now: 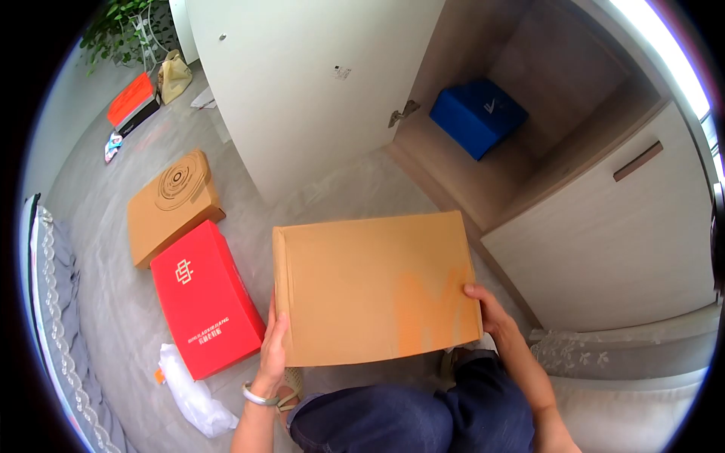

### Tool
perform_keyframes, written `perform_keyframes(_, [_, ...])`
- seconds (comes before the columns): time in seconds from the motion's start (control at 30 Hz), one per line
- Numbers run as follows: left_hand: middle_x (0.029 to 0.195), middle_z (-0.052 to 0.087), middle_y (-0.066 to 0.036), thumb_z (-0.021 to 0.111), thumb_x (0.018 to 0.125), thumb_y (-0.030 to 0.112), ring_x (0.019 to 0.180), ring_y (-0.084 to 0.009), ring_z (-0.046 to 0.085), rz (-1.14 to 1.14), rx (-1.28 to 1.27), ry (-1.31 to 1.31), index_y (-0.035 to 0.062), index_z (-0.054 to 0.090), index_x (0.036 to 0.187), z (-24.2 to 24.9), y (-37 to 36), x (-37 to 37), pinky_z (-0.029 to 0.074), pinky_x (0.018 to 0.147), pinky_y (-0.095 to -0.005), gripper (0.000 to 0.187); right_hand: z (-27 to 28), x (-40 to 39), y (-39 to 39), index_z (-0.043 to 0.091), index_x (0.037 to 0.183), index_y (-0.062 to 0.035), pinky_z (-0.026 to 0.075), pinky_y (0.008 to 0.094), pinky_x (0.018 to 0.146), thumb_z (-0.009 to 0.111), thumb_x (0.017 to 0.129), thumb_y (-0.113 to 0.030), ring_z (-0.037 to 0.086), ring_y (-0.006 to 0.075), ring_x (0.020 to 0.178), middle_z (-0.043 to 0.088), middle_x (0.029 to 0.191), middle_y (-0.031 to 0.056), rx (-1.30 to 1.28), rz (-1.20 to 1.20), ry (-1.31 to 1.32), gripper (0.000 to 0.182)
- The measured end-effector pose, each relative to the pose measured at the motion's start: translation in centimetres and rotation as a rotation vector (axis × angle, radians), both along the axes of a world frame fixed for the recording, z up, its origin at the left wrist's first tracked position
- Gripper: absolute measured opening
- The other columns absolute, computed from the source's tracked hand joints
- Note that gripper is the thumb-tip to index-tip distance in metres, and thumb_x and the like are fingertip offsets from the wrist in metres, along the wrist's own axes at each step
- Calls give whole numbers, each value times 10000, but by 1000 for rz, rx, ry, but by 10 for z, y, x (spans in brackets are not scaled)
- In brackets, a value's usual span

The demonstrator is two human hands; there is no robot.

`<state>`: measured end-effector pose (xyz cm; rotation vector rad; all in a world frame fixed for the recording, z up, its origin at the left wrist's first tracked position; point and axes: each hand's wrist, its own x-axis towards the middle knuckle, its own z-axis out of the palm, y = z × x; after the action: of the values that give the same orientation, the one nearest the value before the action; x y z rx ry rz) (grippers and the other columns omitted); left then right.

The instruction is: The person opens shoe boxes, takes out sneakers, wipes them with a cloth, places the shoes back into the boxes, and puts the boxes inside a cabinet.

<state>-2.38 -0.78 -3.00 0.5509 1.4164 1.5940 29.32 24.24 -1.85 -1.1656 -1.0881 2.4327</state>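
Observation:
A large, flat brown cardboard box [370,279] with a faded orange mark is held level above my knees. At its left edge my left hand [273,351], a bangle on the wrist, presses its side with the thumb up front. On the opposite edge my right hand [491,308] grips the box, thumb over the top; the other fingers are hidden behind it. Ahead to the right, a blue box [479,115] rests inside the open cabinet [555,83]. Just left of my left hand lies a red shoe box [205,298] with gold lettering.
The white cabinet door [302,83] stands swung out. Another brown carton [174,208] touches the red box's far end. A white plastic bag [195,396] lies nearby. An orange-lidded box [132,102], a beige bag [174,77] and a plant [124,30] are farther back. A closed door [604,234] is right.

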Motion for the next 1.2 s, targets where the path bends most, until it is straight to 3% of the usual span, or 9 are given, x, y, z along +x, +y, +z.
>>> perform_keyframes(0.3, [1606,126,-121,313,1045,353,1480,-235,121,-75,43,-119,59,95,1546,11,25,-32,134,1191,-353,620,20,-13,-17,455,1340,18,480,383,979,632,842,-372,578,257,1157,575,1263,156,14,-94,51,657])
perform_keyframes(0.37, [1609,119,-115,291,1045,386,1481,-276,115,8,79,-18,87,70,1552,14,39,-40,112,1196,-381,628,21,-5,-12,453,1336,17,496,394,952,612,847,-389,585,260,1135,558,1281,161,30,-136,3,655])
perform_keyframes(0.4, [1603,134,-147,272,1016,520,1472,-291,157,42,70,87,85,97,1550,18,48,-43,119,1192,-398,711,23,-6,-12,453,1336,17,496,394,952,612,847,-389,585,260,1135,558,1281,161,36,-137,1,655])
perform_keyframes(0.5, [1603,137,-146,260,1017,525,1472,-298,159,80,112,96,92,98,1551,33,67,-48,135,1186,-423,707,25,-11,-9,461,1319,18,491,396,944,590,852,-409,583,263,1125,556,1274,160,63,-366,-1,647])
perform_keyframes(0.8, [1500,386,-120,266,1023,525,1348,-290,405,-148,53,54,41,405,1432,38,102,-57,329,1087,-404,649,21,-55,21,501,1318,-131,435,387,980,531,864,-527,543,213,1156,568,1262,39,92,-694,364,602])
perform_keyframes(0.87, [1472,430,-113,277,1024,520,1321,-280,440,-175,48,48,40,443,1404,38,106,-56,359,1061,-392,634,16,-73,31,477,1344,-206,362,489,1045,532,832,-616,440,242,1263,496,1354,-7,88,-781,410,658])
perform_keyframes(0.97, [1435,472,-120,286,1028,507,1267,-268,496,-213,38,31,28,473,1375,35,109,-55,395,1020,-375,621,42,-105,34,407,1389,-222,307,571,1054,542,812,-643,320,282,1333,342,1468,31,111,-780,521,727])
perform_keyframes(1.1, [1394,512,-131,291,1028,508,1208,-260,546,-245,-2,5,-3,493,1351,26,104,-53,420,989,-356,637,54,-137,70,310,1453,-218,232,631,1092,546,793,-665,189,329,1407,184,1535,87,68,-779,695,832])
perform_keyframes(1.2, [1377,528,-134,286,1026,518,1184,-245,565,-266,-37,-7,-4,497,1349,16,99,-50,424,978,-351,649,72,-167,98,140,1513,-183,104,652,1137,529,787,-712,62,341,1454,89,1561,115,176,-1047,576,979])
